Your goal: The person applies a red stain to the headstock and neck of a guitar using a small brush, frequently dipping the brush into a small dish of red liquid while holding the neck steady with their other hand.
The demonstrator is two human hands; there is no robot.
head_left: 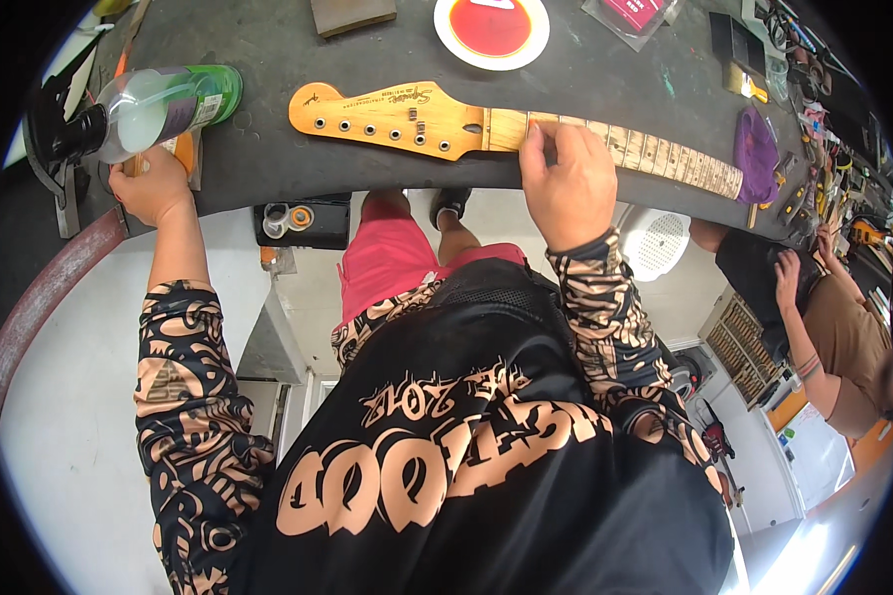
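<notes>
A guitar neck (556,129) with a honey-coloured headstock lies across the dark bench in front of me, its fretboard facing up. My right hand (571,174) is closed in a pinch over the fretboard near the nut end. A small orange bit shows at its fingertips, but most of what it holds is hidden. At the bench's left front edge, my left hand (157,186) has its fingers curled beside an orange packet (183,151). What lies in its grip cannot be made out. Just beyond that hand, a clear and green spray bottle (159,107) lies on its side.
A white dish (541,50) of red liquid stands at the back middle, near a flat grey-brown block (353,14). To the right are a purple cloth (756,154), a brush (747,81) and scattered tools. Another person (833,327) is at the far right.
</notes>
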